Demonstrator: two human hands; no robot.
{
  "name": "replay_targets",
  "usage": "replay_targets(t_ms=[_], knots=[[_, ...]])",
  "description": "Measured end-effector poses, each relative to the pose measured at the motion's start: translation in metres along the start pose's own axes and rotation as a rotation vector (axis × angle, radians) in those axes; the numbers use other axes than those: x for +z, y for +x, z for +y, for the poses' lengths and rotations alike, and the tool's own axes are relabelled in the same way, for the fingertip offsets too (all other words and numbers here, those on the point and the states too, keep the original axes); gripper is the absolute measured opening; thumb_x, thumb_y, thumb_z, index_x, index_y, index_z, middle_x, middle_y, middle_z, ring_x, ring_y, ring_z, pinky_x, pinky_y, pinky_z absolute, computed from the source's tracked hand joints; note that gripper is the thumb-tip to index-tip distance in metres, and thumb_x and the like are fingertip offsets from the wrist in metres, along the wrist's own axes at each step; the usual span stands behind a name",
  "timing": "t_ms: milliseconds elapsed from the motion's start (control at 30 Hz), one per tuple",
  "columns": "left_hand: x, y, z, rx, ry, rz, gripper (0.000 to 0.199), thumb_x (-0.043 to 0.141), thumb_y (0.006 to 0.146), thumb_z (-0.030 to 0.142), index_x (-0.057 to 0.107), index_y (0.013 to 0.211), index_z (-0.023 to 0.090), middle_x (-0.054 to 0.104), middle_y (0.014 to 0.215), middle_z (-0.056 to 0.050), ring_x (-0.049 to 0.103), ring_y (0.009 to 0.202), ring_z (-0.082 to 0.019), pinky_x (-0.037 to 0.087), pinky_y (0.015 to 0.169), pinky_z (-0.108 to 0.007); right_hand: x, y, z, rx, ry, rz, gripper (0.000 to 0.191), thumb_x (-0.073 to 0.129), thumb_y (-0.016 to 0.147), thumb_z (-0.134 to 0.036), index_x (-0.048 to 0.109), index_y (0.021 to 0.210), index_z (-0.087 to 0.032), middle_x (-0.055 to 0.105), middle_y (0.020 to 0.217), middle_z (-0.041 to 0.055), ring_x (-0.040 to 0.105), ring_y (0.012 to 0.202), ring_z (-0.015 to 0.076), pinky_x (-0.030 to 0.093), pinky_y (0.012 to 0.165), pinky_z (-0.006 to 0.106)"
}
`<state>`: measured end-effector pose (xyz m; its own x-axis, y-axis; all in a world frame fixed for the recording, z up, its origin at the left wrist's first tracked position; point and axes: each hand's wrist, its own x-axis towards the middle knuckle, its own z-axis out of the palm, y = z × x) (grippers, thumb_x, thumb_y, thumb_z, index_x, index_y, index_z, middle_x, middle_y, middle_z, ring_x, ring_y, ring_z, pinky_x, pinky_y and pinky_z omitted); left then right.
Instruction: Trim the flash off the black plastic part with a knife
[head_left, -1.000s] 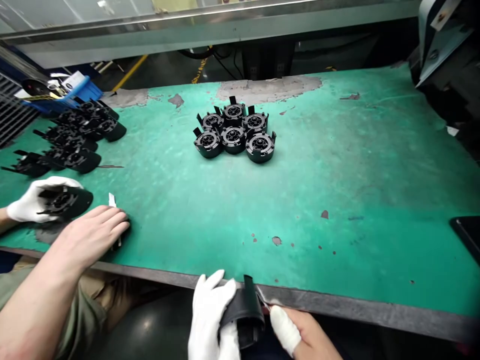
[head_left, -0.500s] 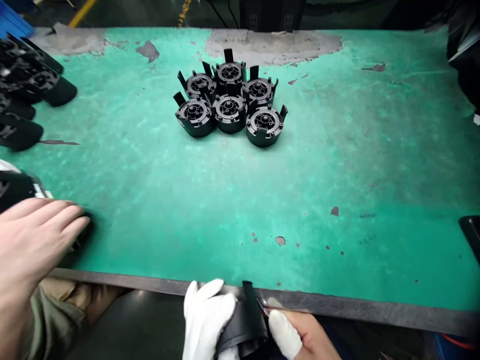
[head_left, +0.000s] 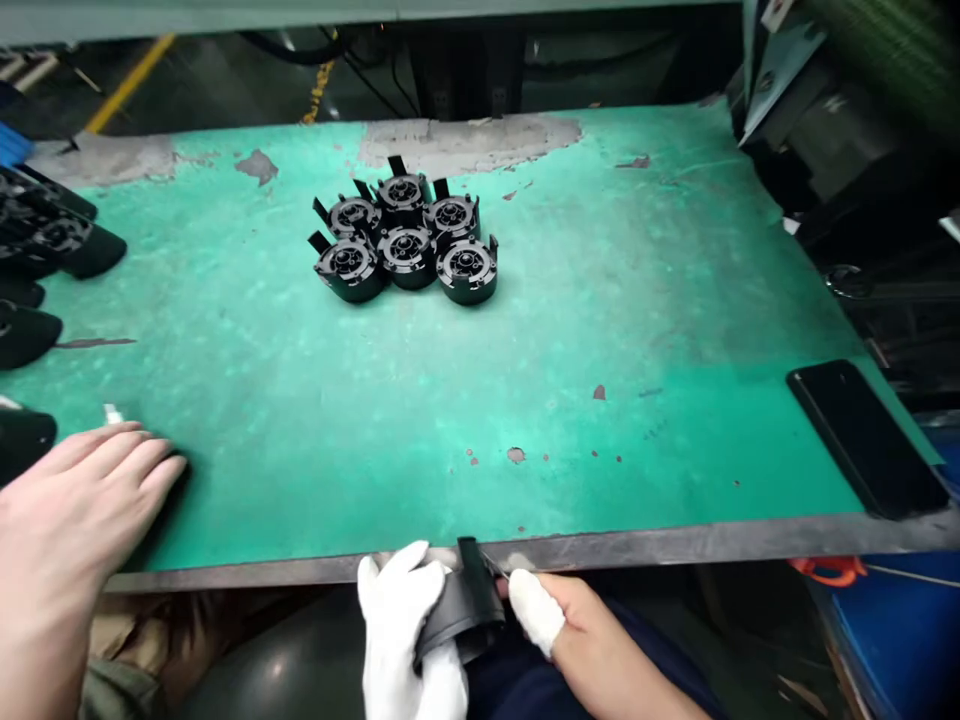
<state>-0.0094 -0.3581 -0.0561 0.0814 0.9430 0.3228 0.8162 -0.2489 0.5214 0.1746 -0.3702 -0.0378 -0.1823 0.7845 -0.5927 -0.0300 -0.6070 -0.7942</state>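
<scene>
In the head view my left hand (head_left: 403,628), in a white glove, is closed around a black plastic cylindrical housing (head_left: 466,600). The housing is tilted at the table's front edge, with an upright tab on its far side. My right hand (head_left: 561,618) has a white cover over the thumb and is otherwise bare. It pinches a thin metal tool (head_left: 495,567), whose tip meets the housing beside the tab. The tool's kind is too small to make out, and the fingers below the thumb are mostly hidden.
Several similar black housings (head_left: 405,245) stand grouped on the green table (head_left: 555,340). More black parts (head_left: 94,250) lie at the left, where another person's hand (head_left: 97,490) rests on a dark piece. A black phone (head_left: 866,435) and orange-handled scissors (head_left: 832,570) are at the right.
The view has swung to the right, bringing the phone and orange handle into sight. My hands still hold the housing and the thin tool at the table edge.
</scene>
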Motion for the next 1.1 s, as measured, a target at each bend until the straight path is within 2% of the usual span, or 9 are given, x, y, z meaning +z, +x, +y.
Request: replay_targets(t_ms=[233,333,467,500,600,700,867,967,1100], knots=[[0.004,-0.005,0.016,0.000,-0.053,0.073,0.059,0.058,0.072,0.019,0.055,0.127,0.041,0.070,0.109,0.001,0.072,0.102,-0.034,0.045,0.107,-0.064,-0.003,-0.004,0.014,-0.241,-0.085,-0.008,0.066,0.066,0.088,-0.053,0.052,0.144,-0.022,0.041,0.067,-0.0054,0.038,0.059,0.0118,0.038,0.059,0.025],[0.000,0.002,0.008,0.007,-0.051,0.085,0.049,0.058,0.076,0.022,0.058,0.122,0.040,0.070,0.106,0.002,0.072,0.101,-0.031,0.051,0.103,-0.062,0.003,-0.002,0.015,-0.325,-0.171,0.075,0.042,0.064,0.089,-0.050,0.071,0.117,-0.019,0.049,0.070,-0.0020,0.044,0.062,0.0123,0.042,0.060,0.024],[-0.043,0.083,-0.051,0.062,-0.002,-0.020,0.011,0.064,0.081,0.037,0.065,0.091,0.032,0.066,0.084,0.000,0.072,0.092,-0.028,0.058,0.093,-0.058,0.011,-0.006,0.017,-0.311,-0.154,0.211,0.047,0.068,0.084,-0.056,0.069,0.114,-0.021,0.064,0.080,0.0036,0.057,0.064,0.0152,0.050,0.062,0.023],[-0.062,0.111,-0.072,0.104,0.004,-0.119,0.015,0.066,0.080,0.044,0.063,0.080,0.029,0.063,0.077,0.000,0.072,0.087,-0.027,0.059,0.091,-0.055,0.011,-0.006,0.015,-0.329,-0.154,0.231,0.050,0.068,0.084,-0.058,0.068,0.119,-0.022,0.069,0.088,0.0064,0.063,0.072,0.0183,0.053,0.069,0.025],[-0.117,0.177,-0.126,0.108,0.042,-0.133,0.050,0.054,0.085,0.067,0.051,0.060,0.024,0.053,0.065,0.000,0.071,0.072,-0.023,0.059,0.086,-0.054,0.010,0.002,-0.009,-0.381,-0.126,0.238,0.046,0.063,0.087,-0.060,0.074,0.114,-0.025,0.072,0.111,0.0112,0.066,0.103,0.0284,0.053,0.093,0.033],[-0.140,0.200,-0.145,0.114,0.045,-0.154,0.065,0.045,0.081,0.082,0.048,0.055,0.022,0.049,0.062,0.002,0.068,0.065,-0.019,0.059,0.080,-0.052,0.020,0.013,-0.046,-0.319,0.097,0.010,0.054,0.057,0.089,-0.065,0.073,0.113,-0.020,0.073,0.108,0.0127,0.065,0.104,0.0306,0.053,0.091,0.039],[-0.115,0.154,-0.102,0.070,0.027,-0.030,0.045,0.050,0.096,0.056,0.063,0.084,0.015,0.064,0.084,-0.002,0.067,0.086,-0.017,0.055,0.089,-0.045,0.052,0.017,-0.071,-0.120,0.386,-0.355,0.058,0.070,0.076,-0.069,0.073,0.104,-0.018,0.073,0.082,0.0065,0.068,0.079,0.0252,0.055,0.075,0.035],[-0.093,0.097,-0.053,0.047,0.028,0.031,0.037,0.059,0.095,0.046,0.061,0.120,0.019,0.064,0.120,-0.010,0.064,0.104,-0.022,0.057,0.088,-0.043,0.056,0.014,-0.053,-0.057,0.372,-0.296,0.054,0.071,0.076,-0.069,0.071,0.100,-0.021,0.069,0.073,0.0024,0.064,0.066,0.0198,0.054,0.068,0.031],[-0.069,0.040,-0.002,0.039,0.022,0.057,0.059,0.070,0.086,0.039,0.048,0.137,0.022,0.059,0.129,-0.015,0.064,0.113,-0.028,0.061,0.089,-0.044,0.030,0.008,-0.015,0.113,0.331,-0.173,0.064,0.053,0.083,-0.079,0.069,0.100,-0.020,0.063,0.065,0.0020,0.054,0.051,0.0131,0.049,0.056,0.026]])
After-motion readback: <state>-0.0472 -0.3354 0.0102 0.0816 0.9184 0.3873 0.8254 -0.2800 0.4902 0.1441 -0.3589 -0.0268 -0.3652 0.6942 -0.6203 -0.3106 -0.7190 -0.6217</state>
